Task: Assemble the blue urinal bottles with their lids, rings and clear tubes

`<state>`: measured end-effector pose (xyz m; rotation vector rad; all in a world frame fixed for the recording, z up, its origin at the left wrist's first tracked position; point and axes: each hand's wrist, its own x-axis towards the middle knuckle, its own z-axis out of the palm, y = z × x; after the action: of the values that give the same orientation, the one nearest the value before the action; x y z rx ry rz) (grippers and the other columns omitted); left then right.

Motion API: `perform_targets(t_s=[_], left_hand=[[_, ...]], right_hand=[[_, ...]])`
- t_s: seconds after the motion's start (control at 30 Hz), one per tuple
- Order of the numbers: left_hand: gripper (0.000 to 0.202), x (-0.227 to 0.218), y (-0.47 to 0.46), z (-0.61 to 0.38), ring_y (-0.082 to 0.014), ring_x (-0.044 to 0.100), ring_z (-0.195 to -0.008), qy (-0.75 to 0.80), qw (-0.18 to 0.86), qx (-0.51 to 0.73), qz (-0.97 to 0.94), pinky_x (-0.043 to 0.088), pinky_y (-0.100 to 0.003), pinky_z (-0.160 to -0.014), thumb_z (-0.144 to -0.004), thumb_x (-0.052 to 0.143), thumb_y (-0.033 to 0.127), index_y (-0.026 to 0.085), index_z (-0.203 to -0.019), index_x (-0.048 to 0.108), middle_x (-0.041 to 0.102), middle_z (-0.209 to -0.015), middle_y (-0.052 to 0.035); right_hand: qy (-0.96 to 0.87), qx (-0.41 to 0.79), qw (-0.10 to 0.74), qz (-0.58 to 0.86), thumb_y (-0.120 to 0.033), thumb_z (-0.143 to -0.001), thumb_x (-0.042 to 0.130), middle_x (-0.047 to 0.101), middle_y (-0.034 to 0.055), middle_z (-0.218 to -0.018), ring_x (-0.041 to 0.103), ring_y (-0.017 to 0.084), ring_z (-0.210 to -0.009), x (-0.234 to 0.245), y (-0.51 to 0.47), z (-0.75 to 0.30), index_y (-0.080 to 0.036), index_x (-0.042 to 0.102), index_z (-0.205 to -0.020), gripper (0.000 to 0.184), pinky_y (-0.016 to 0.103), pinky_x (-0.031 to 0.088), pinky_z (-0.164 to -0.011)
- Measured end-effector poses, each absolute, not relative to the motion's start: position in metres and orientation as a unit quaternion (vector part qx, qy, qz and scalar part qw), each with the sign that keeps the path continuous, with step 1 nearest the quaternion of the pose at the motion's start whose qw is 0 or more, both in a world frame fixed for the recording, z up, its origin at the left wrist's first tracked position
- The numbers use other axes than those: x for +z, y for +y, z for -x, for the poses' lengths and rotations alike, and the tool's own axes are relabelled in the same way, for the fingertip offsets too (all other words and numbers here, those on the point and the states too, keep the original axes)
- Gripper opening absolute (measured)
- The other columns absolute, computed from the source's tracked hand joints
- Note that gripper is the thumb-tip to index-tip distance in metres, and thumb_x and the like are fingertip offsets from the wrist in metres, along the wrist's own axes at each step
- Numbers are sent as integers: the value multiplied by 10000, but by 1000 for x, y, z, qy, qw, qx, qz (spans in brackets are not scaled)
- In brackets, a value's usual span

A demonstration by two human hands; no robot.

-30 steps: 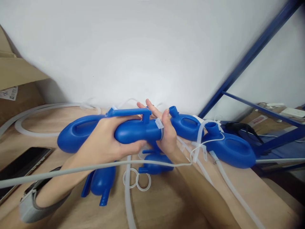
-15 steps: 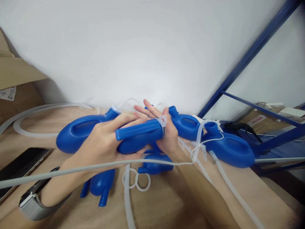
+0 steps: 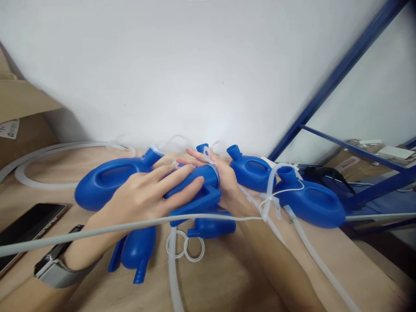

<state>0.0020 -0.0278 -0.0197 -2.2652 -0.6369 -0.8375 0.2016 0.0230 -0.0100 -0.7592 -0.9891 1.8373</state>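
At far left, a dark phone (image 3: pixel 30 223) lies flat on the counter (image 3: pixel 227 277), with a loop of white tube (image 3: pixel 48 149) behind it. Your left hand (image 3: pixel 143 197), with a watch (image 3: pixel 53 268) on its wrist, lies over the held bottle (image 3: pixel 203 197). Its fingers (image 3: pixel 182 177) are stretched long and nearly flat across the top of the blue body; the thumb is hidden, so you cannot tell how far the grip wraps below. The held bottle is tilted, neck up and to the right, handle turned toward you, just above a small bottle (image 3: pixel 214 226) on the counter. A large bottle (image 3: pixel 107 182) rests behind your left hand. A grey cable (image 3: pixel 97 232) crosses in front of both wrists. Your right hand (image 3: pixel 229 184) meets the neck end of the held bottle, palm against it, and its fingers (image 3: pixel 195 157) reach straight and slightly spread over the top, close to the left fingertips. Further right, two more blue bottles (image 3: pixel 251 171) (image 3: pixel 312 203) lie on the counter. A blue shelf frame (image 3: pixel 341 73) stands at far right.
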Motion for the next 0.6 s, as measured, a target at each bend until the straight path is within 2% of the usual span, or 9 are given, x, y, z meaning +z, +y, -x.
perform_targets(t_s=[0.1,0.2,0.3,0.4,0.5,0.6], left_hand=[[408,-26,-25,-13,-264,747,-1219,-283,227,-406,839,669,-351,-953,-1020,689,355,240,-1408,636,749,-1379,-88],[456,-23,-25,-27,-279,773,-1171,-330,92,-485,805,660,-428,-1035,-913,801,376,289,-1348,696,782,-1329,-38],[490,-15,-27,-35,-336,795,-1104,-422,-85,-491,757,682,-481,-983,-824,854,420,298,-1289,760,822,-1229,-23],[448,-9,-29,-36,-344,812,-1040,-469,-216,-479,710,710,-450,-886,-830,843,470,281,-1234,796,835,-1186,-30],[381,-5,-29,-29,-322,822,-980,-456,-257,-489,697,717,-408,-836,-863,812,496,275,-1174,817,840,-1166,-27],[436,-1,-28,-19,-333,812,-1015,-464,-215,-471,718,705,-432,-893,-808,855,532,298,-1174,821,842,-1141,-18]], right_hand=[[-411,715,493,278,-408,-979,581,847,64,-1125,766,266,-1179,-13,25,-202,-193,762,-1198,356,466,496,-1206],[-464,671,523,248,-410,-961,582,818,52,-1250,705,273,-1313,-18,27,-205,-228,766,-1270,402,477,453,-1241],[-527,615,541,226,-481,-974,584,748,48,-1410,603,299,-1449,-22,28,-209,-267,738,-1367,473,515,409,-1272],[-588,552,552,211,-527,-1004,563,708,49,-1474,564,304,-1488,-22,25,-211,-282,705,-1423,506,543,374,-1294],[-640,491,555,202,-509,-1045,521,643,14,-1559,517,280,-1530,-17,16,-210,-334,639,-1490,493,541,347,-1313],[-672,419,572,214,-472,-1095,464,623,-21,-1572,507,252,-1531,-10,8,-208,-379,662,-1446,414,518,360,-1312]])
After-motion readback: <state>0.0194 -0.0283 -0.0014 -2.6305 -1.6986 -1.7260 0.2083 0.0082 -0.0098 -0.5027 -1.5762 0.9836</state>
